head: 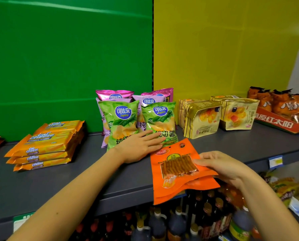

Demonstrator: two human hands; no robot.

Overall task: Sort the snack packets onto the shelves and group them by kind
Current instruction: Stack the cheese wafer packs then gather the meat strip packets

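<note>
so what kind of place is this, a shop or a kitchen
Probably a small shop: a long grey metal shelf with a blue price label on its front edge, green crisp bags stood together by kind, and dark sauce bottles stocked below.

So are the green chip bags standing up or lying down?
Standing up. Both green chip bags sit on their bottom edges on the shelf, fronts facing out, with the left hand flat against them.

Orange packets (178, 169), green chip bags (120, 122), grey shelf (40, 185)
</note>
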